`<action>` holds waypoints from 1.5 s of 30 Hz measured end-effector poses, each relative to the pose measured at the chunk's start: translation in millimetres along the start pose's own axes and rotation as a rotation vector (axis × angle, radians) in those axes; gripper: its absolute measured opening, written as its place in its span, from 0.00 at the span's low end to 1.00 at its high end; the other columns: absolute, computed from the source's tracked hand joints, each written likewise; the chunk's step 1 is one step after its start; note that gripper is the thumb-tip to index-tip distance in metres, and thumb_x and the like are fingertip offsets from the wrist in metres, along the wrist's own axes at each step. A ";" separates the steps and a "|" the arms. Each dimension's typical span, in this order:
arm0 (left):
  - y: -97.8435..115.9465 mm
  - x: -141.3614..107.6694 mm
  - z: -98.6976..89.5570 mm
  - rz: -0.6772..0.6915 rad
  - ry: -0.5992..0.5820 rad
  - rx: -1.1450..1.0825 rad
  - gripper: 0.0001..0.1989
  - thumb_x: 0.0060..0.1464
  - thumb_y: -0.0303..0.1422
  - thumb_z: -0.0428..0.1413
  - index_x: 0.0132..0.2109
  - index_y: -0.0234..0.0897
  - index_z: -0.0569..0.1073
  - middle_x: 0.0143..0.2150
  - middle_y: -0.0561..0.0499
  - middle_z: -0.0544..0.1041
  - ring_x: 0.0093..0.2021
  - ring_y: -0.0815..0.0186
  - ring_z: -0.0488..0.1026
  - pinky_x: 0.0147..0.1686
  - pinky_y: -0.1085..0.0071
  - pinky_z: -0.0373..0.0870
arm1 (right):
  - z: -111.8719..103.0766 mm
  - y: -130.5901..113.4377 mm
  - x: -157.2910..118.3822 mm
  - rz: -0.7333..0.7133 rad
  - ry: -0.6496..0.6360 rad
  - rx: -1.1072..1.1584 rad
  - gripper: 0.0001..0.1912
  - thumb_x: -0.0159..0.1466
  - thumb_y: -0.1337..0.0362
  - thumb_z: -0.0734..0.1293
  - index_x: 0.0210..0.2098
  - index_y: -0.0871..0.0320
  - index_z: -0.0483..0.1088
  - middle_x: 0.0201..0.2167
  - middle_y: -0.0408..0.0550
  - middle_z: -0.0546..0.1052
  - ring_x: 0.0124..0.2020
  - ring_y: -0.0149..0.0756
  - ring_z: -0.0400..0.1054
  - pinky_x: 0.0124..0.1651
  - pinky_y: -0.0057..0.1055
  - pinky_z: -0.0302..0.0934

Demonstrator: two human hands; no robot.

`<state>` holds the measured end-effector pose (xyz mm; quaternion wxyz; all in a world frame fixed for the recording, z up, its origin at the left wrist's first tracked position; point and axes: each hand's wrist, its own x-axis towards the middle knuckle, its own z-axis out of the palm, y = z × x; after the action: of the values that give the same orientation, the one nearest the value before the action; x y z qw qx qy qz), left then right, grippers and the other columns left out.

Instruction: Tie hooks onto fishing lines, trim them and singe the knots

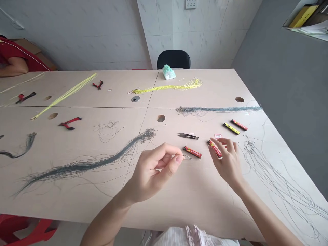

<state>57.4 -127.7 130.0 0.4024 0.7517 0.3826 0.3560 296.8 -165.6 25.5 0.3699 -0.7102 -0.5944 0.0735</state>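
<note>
My left hand [159,169] is closed in a pinch, thumb against index finger. From its fingertips sticks out a small thin fish hook [188,157]; any line on it is too fine to follow. My right hand [227,157] rests low over the table, its thumb and fingers around a red lighter [216,150]. Between the hands lies another red lighter [192,152]. Just beyond them is a pair of black thread snips [188,136]. To the right, a loose bundle of grey lines [279,181] ends in a cluster of hooks [249,147].
A yellow lighter [231,128] and a red one [239,124] lie farther back. A thick grey line bundle [84,165] stretches leftward. Beyond are yellow bundles [166,87], red-handled pliers [69,123] and a tissue pack [168,72]. A person in red [23,56] sits far left.
</note>
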 end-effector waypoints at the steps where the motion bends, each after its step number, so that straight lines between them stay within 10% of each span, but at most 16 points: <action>1: -0.1 -0.2 1.0 0.014 -0.018 0.003 0.06 0.59 0.30 0.56 0.32 0.40 0.75 0.20 0.58 0.61 0.19 0.74 0.56 0.20 0.77 0.56 | -13.6 -14.9 2.7 -0.002 -0.035 0.115 0.14 0.68 0.54 0.61 0.47 0.51 0.75 0.45 0.57 0.71 0.48 0.51 0.62 0.48 0.50 0.62; 6: -3.2 -1.6 6.8 0.103 -0.093 0.007 0.05 0.60 0.28 0.56 0.34 0.40 0.73 0.20 0.60 0.58 0.19 0.76 0.52 0.19 0.79 0.53 | -65.1 -70.1 12.0 0.027 -0.344 0.697 0.11 0.66 0.54 0.67 0.32 0.52 0.76 0.37 0.49 0.71 0.46 0.42 0.66 0.50 0.41 0.61; 12: -3.8 -0.5 9.2 0.104 -0.200 -0.028 0.06 0.60 0.26 0.55 0.35 0.40 0.73 0.19 0.61 0.57 0.19 0.76 0.49 0.19 0.79 0.49 | -64.9 -83.2 11.8 0.067 -0.558 0.888 0.08 0.64 0.56 0.70 0.34 0.52 0.77 0.38 0.48 0.71 0.43 0.38 0.66 0.49 0.39 0.61; 45: -5.1 0.2 16.0 0.209 -0.373 -0.151 0.07 0.57 0.21 0.52 0.34 0.37 0.66 0.22 0.63 0.50 0.20 0.78 0.48 0.19 0.80 0.47 | -64.8 -74.7 9.3 0.071 -0.654 0.864 0.07 0.65 0.65 0.66 0.29 0.54 0.69 0.36 0.45 0.68 0.46 0.36 0.62 0.52 0.36 0.56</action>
<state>69.5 -130.9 118.9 0.4822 0.8078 0.1940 0.2781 275.7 -184.2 120.8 0.4210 -0.4533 -0.5699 0.5408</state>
